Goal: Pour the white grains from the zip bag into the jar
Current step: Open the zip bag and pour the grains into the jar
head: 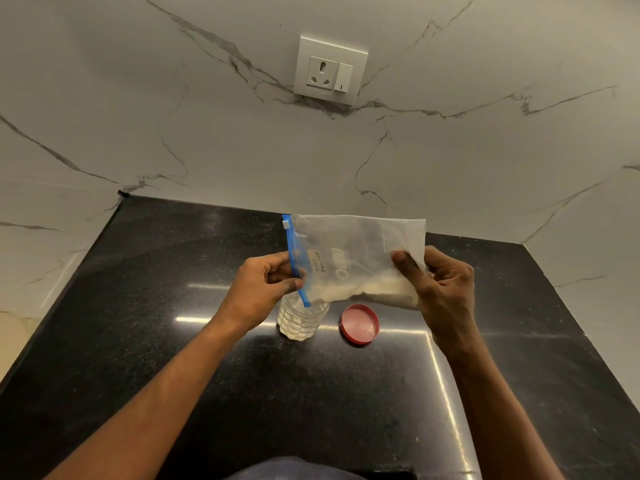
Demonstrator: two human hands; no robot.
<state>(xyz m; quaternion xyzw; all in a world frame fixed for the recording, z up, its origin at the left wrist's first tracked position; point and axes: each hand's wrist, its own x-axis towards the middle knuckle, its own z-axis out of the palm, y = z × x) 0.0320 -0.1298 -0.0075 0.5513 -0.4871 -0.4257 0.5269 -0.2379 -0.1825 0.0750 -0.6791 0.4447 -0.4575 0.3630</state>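
A clear zip bag [353, 258] with a blue zip strip hangs sideways above the counter, its zip end to the left. White grains lie along its lower edge. My left hand [263, 285] pinches the zip end, and my right hand [440, 289] grips the bag's closed end. Under the zip end stands a clear ribbed jar [300, 322] without its lid, with white grains inside. The bag's lower left corner sits over the jar's mouth. The jar's red lid [360, 324] lies flat on the counter just right of the jar.
The black speckled counter [173, 306] is bounded by a white marble wall behind and on both sides. A wall socket with a switch [329, 71] sits high on the back wall.
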